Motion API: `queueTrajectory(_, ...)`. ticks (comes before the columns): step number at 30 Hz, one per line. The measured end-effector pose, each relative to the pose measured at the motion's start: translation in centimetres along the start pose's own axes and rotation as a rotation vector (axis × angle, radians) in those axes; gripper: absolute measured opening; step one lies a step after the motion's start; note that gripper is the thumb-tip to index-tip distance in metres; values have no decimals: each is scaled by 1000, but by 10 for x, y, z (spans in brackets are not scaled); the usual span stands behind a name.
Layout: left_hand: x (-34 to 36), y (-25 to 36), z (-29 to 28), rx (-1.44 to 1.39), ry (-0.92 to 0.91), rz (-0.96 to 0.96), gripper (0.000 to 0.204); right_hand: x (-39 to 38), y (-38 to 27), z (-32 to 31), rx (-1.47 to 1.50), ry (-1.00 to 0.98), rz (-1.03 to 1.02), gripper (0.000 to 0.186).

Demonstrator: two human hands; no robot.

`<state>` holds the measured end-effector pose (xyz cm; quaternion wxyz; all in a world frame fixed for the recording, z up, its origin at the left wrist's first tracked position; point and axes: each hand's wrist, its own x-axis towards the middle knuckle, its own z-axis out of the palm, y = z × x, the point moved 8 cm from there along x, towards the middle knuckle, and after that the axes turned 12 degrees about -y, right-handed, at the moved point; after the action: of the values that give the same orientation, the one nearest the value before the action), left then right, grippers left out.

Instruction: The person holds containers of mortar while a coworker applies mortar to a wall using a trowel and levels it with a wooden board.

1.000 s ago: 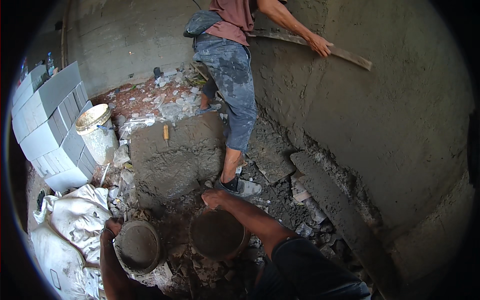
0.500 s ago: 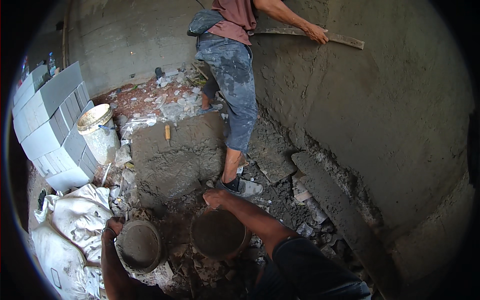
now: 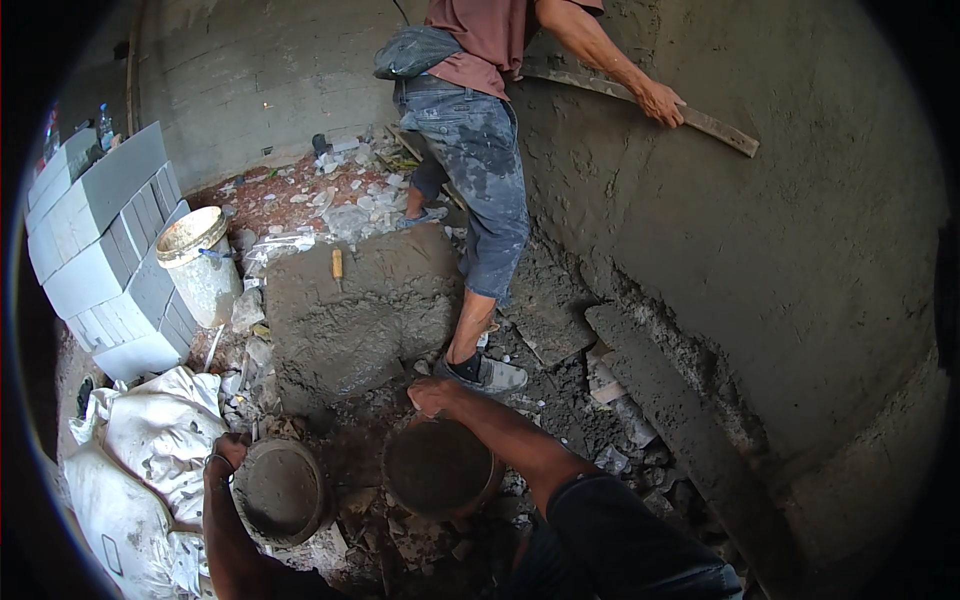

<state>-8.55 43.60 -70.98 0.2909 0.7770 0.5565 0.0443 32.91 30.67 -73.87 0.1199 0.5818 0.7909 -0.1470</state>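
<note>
Two round buckets hold grey wet mortar in front of me. My left hand [image 3: 230, 453] is closed at the far left rim of the left bucket [image 3: 318, 482]; its fingers are partly in shadow. Around the far edge of the right bucket [image 3: 492, 482], my right hand [image 3: 432, 396] is closed, with the arm crossing over that bucket's right side. Whether the hands grip rims or handles cannot be made out. Just beyond lies a mortar-covered board [image 3: 350, 300] with a wooden-handled tool [image 3: 337, 265] on it.
A co-worker [image 3: 475, 150] stands ahead, pressing a long straightedge [image 3: 720, 130] against the wet plaster wall [image 3: 800, 240]. A shoe [image 3: 490, 375] is close to my right hand. White sacks [image 3: 165, 435], a dirty white bucket [image 3: 205, 275] and stacked pale blocks [image 3: 110, 250] stand left. Rubble lies around.
The co-worker's hand and straightedge have moved right and down along the wall, and the co-worker's body leans slightly right. Both my hands stay at the two buckets.
</note>
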Motion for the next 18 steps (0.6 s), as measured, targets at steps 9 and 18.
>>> queueTrajectory(9, -2, 10, 0, 37, -17, 33, 44, -2, 8, 2, 46, 87, 35, 26)
queueTrajectory(18, -4, 5, -1, 14, -31, 27, 44, -5, -3, -7, 36, 80, -22, 51)
